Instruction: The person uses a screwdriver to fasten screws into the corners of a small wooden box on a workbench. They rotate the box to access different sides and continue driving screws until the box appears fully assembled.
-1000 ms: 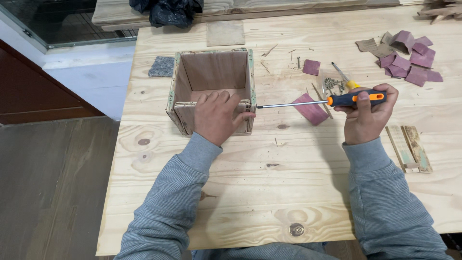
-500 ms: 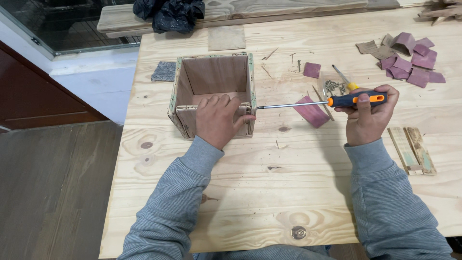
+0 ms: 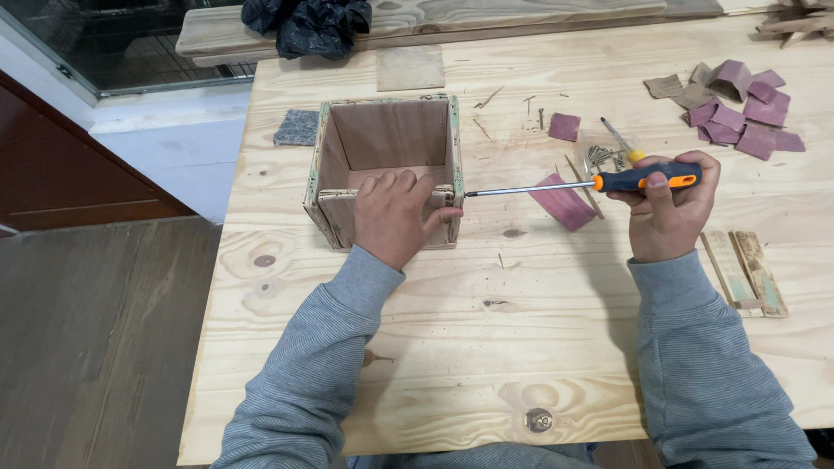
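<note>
Toward the far left of the worktop [image 3: 486,365] sits an open wooden box [image 3: 387,165], upright, small and probably light. Left hand [image 3: 395,217] lies over its near wall, fingers draped on the rim, thumb on the right corner, pressing it steady. Right hand [image 3: 665,208] is closed round the orange-black handle of a screwdriver [image 3: 582,184], shaft level, tip at the box's right near corner. Thin stiff walls; best gripped by the rim. Purple sandpaper scraps [image 3: 738,108] lie at the far right corner.
</note>
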